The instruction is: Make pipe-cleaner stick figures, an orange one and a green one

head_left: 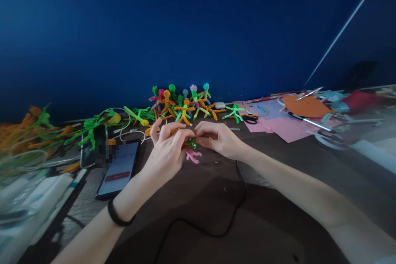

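Observation:
Both hands meet over the middle of the dark table, pinching a small pipe-cleaner figure (192, 156) with a pink forked end and a green coiled part. My left hand (168, 148) grips it from the left, thumb side hidden, with its outer fingers raised. From the right, my right hand (218, 138) closes thumb and fingertips on the green part. Fingers cover most of the figure. Just behind the hands stands a group of pipe-cleaner figures (185, 112) in orange, green, pink and blue. A light green figure (235, 113) stands apart to their right.
Left lie a lit phone (119, 171), a second phone (88, 152) under a green figure, white cables and a blurred pile of orange and green pipe cleaners (21, 140). Pink paper (289, 128), black-handled scissors (250, 119) and an orange sheet (306, 106) are right. A black cable (213, 235) crosses the front.

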A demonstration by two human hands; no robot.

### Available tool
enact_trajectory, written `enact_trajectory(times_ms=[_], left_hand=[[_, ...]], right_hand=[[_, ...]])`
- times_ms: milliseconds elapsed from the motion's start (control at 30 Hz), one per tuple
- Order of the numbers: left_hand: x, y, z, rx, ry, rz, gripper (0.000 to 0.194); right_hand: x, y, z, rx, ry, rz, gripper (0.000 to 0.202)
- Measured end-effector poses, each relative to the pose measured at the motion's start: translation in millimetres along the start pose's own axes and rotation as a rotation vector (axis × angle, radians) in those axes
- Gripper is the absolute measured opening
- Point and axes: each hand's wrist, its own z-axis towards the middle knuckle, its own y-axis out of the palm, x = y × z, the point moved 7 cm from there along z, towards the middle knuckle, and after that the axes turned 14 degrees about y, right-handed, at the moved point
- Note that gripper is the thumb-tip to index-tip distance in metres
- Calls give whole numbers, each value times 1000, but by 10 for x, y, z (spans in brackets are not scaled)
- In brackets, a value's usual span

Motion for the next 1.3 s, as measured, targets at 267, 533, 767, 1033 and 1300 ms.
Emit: enact_trajectory(times_ms=[267, 533, 767, 1033, 1300], left_hand=[[128, -40, 6, 31, 177, 207, 24], [178, -107, -10, 106, 268, 248, 20], [144, -143, -5, 126, 229, 237, 12], [22, -75, 44, 32, 120, 39, 3], [17, 68, 65, -136, 107, -71, 5]], right_hand=[[34, 16, 21, -71, 11, 116, 7], [43, 24, 16, -97, 34, 175, 6], [67, 9, 34, -88, 33, 179, 6], [114, 11, 55, -41, 18, 90, 7], [199, 72, 44, -80, 168, 77, 11]])
